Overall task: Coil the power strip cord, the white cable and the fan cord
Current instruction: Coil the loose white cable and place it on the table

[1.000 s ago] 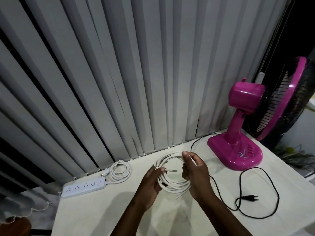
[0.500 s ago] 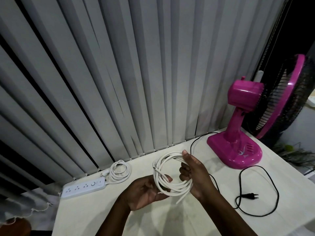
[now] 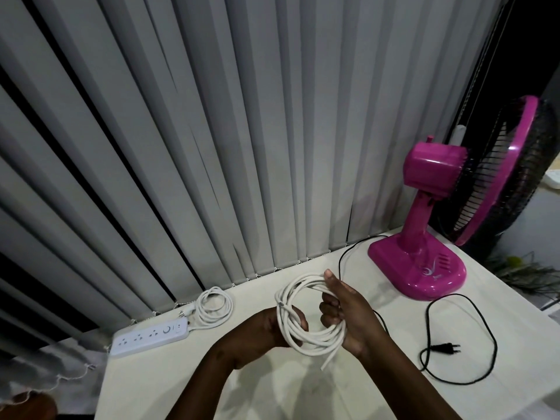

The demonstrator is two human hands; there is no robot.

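The white cable (image 3: 306,316) is now a round coil of several loops, held upright above the table (image 3: 378,383) between both hands, near the middle of the view. A second ago the left hand (image 3: 266,331) was still feeding a free end with a plug across the loops; now this end lies along the left side of the coil and the left grip is closed around the strands there, fingers curled through the ring. The right hand (image 3: 351,316) has not let go: its grip is pressed on the right side of the coil, thumb up at 12 o'clock. One short tail hangs out at about 5 o'clock. I judge the winding of this cable is almost finished, and only tucking the tail or laying the coil down remains. At 9 o'clock from the coil, the strip (image 3: 151,338) lies on the table with its cord (image 3: 213,309) already coiled beside it. At 3 o'clock the black fan cord (image 3: 463,338) lies loose, with the plug free, near the pink fan (image 3: 424,262); it is not yet coiled.
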